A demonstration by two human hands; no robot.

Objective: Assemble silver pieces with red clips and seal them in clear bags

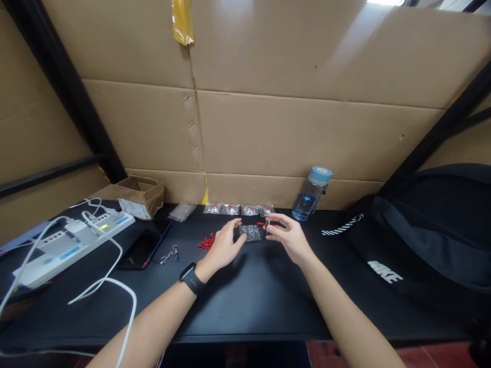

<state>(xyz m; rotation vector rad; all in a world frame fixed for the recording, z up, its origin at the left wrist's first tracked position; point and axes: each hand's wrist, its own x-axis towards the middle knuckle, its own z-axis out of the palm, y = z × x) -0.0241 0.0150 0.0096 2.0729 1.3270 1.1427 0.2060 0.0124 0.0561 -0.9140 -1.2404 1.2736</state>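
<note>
My right hand [289,238] is closed in a pinch on a small red cord with a metal-looking part [262,224]; the fingers cover some of it. Apart from it, my left hand [227,243] hovers with thumb and fingers spread and nothing between them. Between the two hands a small clear plastic bag [250,233] lies on the black table, its contents too small to name. Just beside my left hand is a pile of red cords [205,242], partly hidden by it. Behind the hands runs a row of several flat clear packets [231,209] with red marks.
To the left are a white power strip [69,250] with cables, a phone [142,249], a keychain [175,253], an opened cardboard box [141,197] and a plastic bag [181,212]. A water bottle [309,197] leans at the back right, near a black backpack [425,235]. Cardboard walls the back.
</note>
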